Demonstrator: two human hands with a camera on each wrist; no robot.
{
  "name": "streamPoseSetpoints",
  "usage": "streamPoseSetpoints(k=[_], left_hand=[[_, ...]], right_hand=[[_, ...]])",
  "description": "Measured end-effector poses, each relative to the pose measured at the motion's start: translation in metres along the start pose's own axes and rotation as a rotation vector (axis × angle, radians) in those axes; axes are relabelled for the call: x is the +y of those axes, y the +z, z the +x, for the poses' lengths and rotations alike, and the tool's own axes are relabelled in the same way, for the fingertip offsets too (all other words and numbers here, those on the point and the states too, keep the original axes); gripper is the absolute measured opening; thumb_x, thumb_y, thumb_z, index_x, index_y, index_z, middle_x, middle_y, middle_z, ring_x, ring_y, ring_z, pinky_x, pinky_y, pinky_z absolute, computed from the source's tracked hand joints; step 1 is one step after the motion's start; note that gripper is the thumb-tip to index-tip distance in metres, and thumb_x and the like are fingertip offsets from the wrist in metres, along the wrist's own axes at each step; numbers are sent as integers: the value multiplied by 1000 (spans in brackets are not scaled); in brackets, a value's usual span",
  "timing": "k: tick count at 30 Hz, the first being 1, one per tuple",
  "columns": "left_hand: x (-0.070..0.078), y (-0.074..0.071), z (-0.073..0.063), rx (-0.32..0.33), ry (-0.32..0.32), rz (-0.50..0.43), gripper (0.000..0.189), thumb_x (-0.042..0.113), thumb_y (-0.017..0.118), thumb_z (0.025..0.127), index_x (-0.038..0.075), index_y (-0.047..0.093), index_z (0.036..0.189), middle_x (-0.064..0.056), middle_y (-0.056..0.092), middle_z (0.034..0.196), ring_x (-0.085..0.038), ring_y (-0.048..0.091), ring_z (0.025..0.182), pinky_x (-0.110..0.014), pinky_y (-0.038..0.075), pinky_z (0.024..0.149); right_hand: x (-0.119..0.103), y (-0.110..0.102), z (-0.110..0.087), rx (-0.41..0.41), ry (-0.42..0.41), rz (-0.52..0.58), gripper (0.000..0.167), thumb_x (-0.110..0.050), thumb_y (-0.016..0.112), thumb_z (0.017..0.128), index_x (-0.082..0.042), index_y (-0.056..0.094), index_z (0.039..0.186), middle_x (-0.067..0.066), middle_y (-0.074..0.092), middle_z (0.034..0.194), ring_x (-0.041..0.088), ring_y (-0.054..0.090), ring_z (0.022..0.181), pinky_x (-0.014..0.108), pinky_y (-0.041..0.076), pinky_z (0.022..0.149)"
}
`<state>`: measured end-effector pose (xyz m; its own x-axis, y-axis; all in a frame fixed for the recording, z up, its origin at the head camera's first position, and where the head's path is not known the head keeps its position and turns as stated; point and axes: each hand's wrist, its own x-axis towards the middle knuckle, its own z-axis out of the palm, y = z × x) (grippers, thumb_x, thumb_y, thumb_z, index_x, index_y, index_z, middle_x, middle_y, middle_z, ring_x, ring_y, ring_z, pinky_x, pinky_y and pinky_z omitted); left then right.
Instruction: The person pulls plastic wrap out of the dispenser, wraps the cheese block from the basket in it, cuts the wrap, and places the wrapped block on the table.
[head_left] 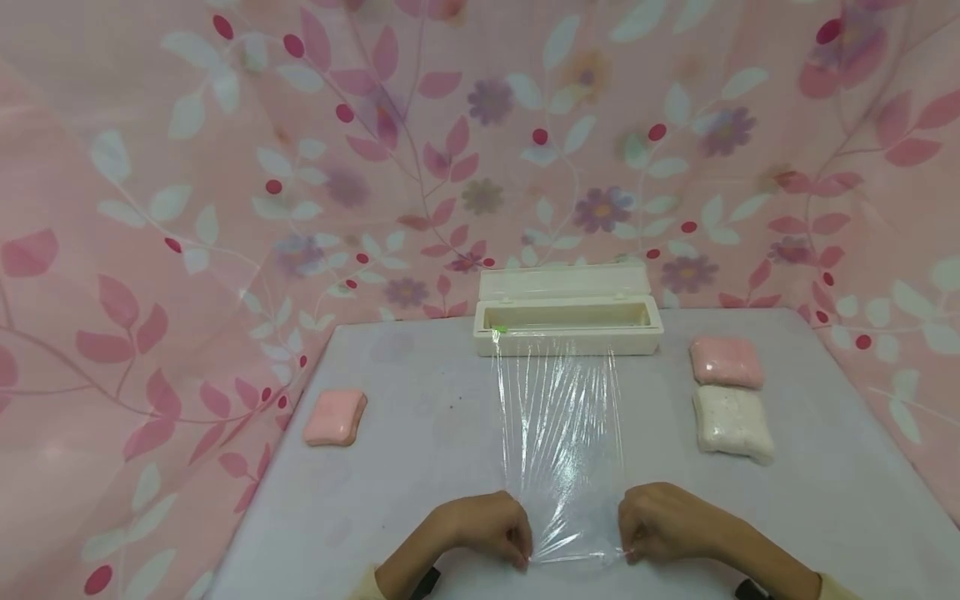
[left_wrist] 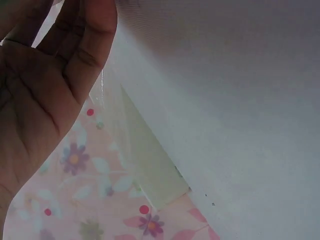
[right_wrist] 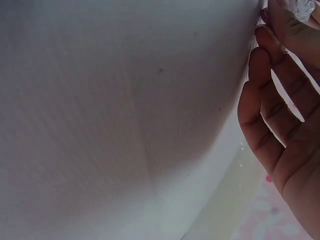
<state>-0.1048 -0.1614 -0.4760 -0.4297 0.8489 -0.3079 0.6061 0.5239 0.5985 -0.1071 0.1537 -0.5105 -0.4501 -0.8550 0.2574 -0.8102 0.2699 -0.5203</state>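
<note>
A sheet of clear plastic wrap [head_left: 562, 450] stretches from a white dispenser box [head_left: 570, 343] at the back toward the front of the table. My left hand [head_left: 491, 527] pinches the sheet's near left corner, and my right hand [head_left: 663, 523] pinches the near right corner. Between them the front edge runs nearly straight, with shiny creases fanning along the film. The box's lid stands raised behind its long hollow. In the right wrist view, crumpled wrap [right_wrist: 301, 9] shows at the thumb and fingertips of the right hand [right_wrist: 285, 100]. The left hand [left_wrist: 50, 75] hides its own pinch.
A pink wrapped block [head_left: 726, 362] and a white wrapped block [head_left: 733, 423] lie together on the right. Another pink block [head_left: 335, 417] lies near the left edge. Pink floral cloth [head_left: 420, 167] hangs behind and beside the white-covered table [head_left: 420, 467].
</note>
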Motion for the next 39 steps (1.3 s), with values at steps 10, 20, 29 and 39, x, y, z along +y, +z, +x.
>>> streamPoseSetpoints(k=[10,20,29,39], left_hand=[[-13,-9,-27,-84,47,-212,29,20,73,90,3,71,114,5,71,96,9,61,76,-12,50,69],[-45,-41,-62,18,66,-443,40,17,70,93,5,61,130,-13,63,125,-11,66,100,-29,54,82],[-92,-95,-114,574,-608,124,58,9,82,78,1,58,130,-20,54,133,-43,51,118,-57,44,94],[-158,-97,-150,490,-956,187,64,15,81,75,-1,47,127,-32,39,136,-61,46,104,-68,44,78]], right_hand=[[1,4,-1,-43,162,142,21,-19,86,69,-29,67,68,-26,53,68,-9,45,65,15,41,58],[-1,3,1,-66,210,147,23,-20,87,67,-28,66,64,-26,51,66,-8,45,63,16,40,57],[-1,1,2,-78,229,154,24,-20,87,67,-26,64,63,-25,50,65,-8,44,62,17,40,58],[-1,0,3,-91,243,174,21,-23,87,68,-27,66,65,-24,52,65,-7,45,63,16,40,58]])
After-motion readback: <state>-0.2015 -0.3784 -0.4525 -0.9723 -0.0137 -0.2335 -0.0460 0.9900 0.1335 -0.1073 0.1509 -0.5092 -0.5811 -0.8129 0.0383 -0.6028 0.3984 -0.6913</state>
